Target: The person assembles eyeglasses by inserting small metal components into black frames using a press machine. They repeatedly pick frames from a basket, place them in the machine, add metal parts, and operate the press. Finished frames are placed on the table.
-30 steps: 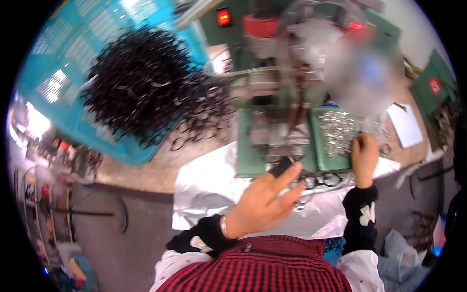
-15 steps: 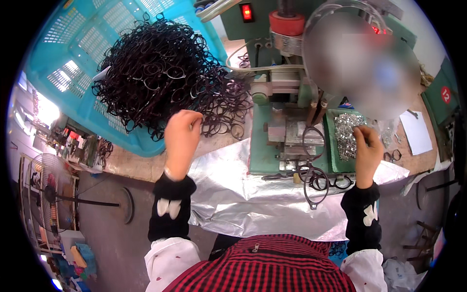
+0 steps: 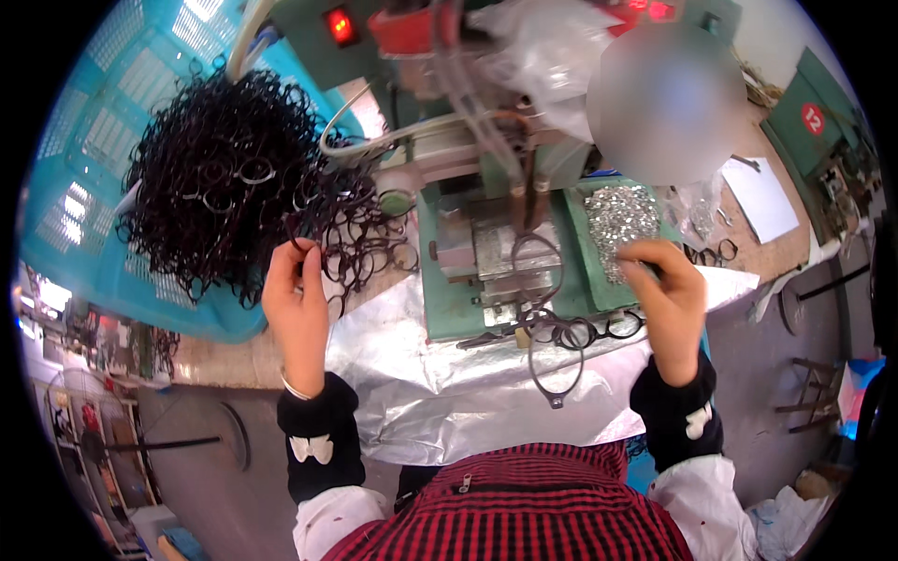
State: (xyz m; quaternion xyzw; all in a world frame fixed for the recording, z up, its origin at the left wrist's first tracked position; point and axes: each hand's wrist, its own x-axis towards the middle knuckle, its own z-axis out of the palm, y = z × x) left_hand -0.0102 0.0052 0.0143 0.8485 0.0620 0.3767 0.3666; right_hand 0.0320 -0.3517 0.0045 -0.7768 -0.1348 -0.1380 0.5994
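Note:
My left hand [image 3: 297, 309] is at the near right side of a large heap of dark eyeglass frames [image 3: 210, 178]. Its thumb and forefinger pinch a dark eyeglass frame [image 3: 294, 229] at the heap's edge. My right hand [image 3: 669, 304] hangs over the near right side of a green tray [image 3: 606, 295] of small silvery metal pieces [image 3: 617, 222]. Its fingers are curled into a pinch; whatever is between the tips cannot be made out. Between my hands, linked dark eyeglass frames [image 3: 556, 379] dangle at the front of a green bench machine [image 3: 449, 313].
A blue perforated basket [image 3: 220, 323] holds the heap, with loose frames spilling to its right. Silver foil [image 3: 402, 402] covers the table's front edge. Tubes [image 3: 374, 145] cross the machine. White paper [image 3: 760, 201] lies at the right. A blurred round patch hides the right back.
The view has shifted, so machine and basket sit further left. My left hand has come to the heap's edge and pinches a frame. My right hand has moved in over the metal pieces.

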